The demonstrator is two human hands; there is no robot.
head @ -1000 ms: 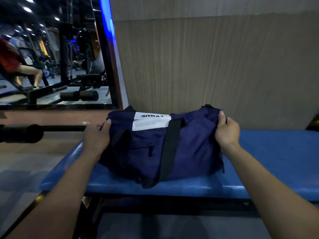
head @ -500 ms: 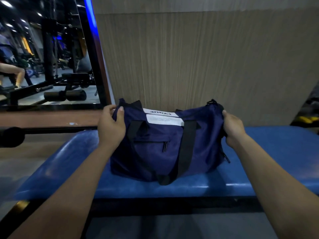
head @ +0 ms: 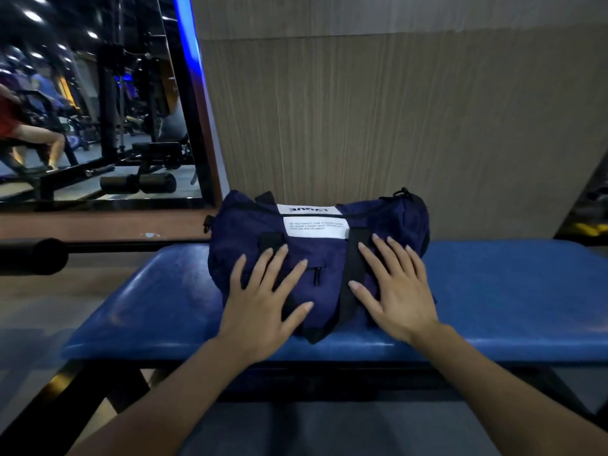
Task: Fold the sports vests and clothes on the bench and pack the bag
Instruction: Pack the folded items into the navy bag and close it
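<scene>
Nearest you, at the bottom of the frame, your two forearms reach up from the lower corners toward the middle, and both end flat on the bag. Your left hand [head: 263, 301] lies left of centre with its fingers straight and spread wide, palm down on the near face of the navy bag [head: 388, 222], holding nothing; one finger ends close to the small zip pull [head: 317, 276] of the front pocket. Your right hand [head: 399, 291] mirrors it just right of centre, fingers equally straight and fanned, with the thumb and first finger lying on or at the black strap [head: 352, 274] that runs down the bag's front. Hands laid this way suggest you are pressing the contents down and smoothing the fabric, likely to settle the load rather than to lift anything. The bag sits in the middle of the frame on the blue bench [head: 510, 291], near its far edge and close against the wood-grain wall panel [head: 394, 120] behind, which may help keep it from sliding away under your push. Its top seems closed, with a white label [head: 316, 227] facing you. No loose vests or clothes show on the bench, so the packing looks close to done, though the inside of the bag is hidden. Farthest off, at the upper left of the frame, a mirror [head: 98, 110] shows gym machines and a person seated on one.
</scene>
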